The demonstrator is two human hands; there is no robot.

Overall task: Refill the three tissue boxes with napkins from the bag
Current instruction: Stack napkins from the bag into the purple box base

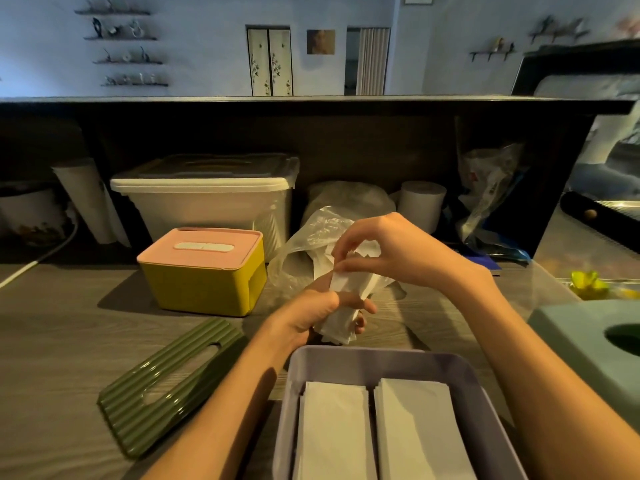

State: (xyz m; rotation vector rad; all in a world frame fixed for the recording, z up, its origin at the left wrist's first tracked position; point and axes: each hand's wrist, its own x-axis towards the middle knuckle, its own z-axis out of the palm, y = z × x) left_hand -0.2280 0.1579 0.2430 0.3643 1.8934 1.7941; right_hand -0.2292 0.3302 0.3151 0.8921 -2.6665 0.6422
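Scene: A person stands at a wooden table [69, 323], refilling tissue boxes under dim light.
Left hand: The left hand [311, 315] grips a crumpled bunch of white napkins [337, 327] just above the far rim of the open box.
Right hand: The right hand [384, 247] pinches the top of the same bunch between thumb and fingertips, at the mouth of the clear plastic bag [304, 247].
Bag: It lies on the table between the yellow box and the hands, slack; how many napkins are left inside cannot be told.
Open box: A lavender tissue box [381, 356], lid off, sits nearest the camera with two stacks of napkins [336, 431] side by side inside.
Lid: One ribbed green lid [173, 379] lies flat on the table to the left of the open box.
Other boxes: One yellow tissue box with a pink lid [204, 271] stands closed behind; one teal tissue box [588, 344] sits at the right edge, its lid on, its fill unseen.
Count: Three tissue boxes, one loose lid, one bag, two stacks laid in.
Progress: The lavender box looks partly filled and is being topped up. Whether the other two are done cannot be judged.
Left to do: Likely setting this bunch in, then closing the box.
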